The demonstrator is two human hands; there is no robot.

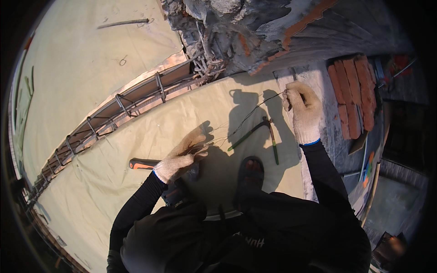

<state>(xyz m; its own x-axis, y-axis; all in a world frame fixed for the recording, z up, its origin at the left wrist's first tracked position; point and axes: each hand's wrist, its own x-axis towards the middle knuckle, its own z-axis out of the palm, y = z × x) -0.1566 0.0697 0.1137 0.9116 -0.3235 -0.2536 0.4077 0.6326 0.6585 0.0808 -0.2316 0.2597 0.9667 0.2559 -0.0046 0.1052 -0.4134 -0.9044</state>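
A bundle of thin dark wire (pixel 255 109) stretches between my two gloved hands, its strands twisted together near the right and splayed near the left. My right hand (pixel 302 107) pinches one end, fingertips closed on it. At the other end, my left hand (pixel 184 154) has its fingers curled round the loose strands; exactly where they touch is hard to see. On the pale sheet below the wire lie green-handled pincers (pixel 249 137), their handles spread apart. An orange-and-black tool handle (pixel 142 164) shows beside my left wrist, the rest of that tool hidden.
A rebar cage (pixel 94 128) runs in a gap between sheet-covered surfaces on the left. Broken concrete (pixel 218 27) rises ahead. Red bricks (pixel 353 93) are stacked to the right. A short bar (pixel 123 23) lies at the far left. My sandalled foot (pixel 251 170) stands near the pincers.
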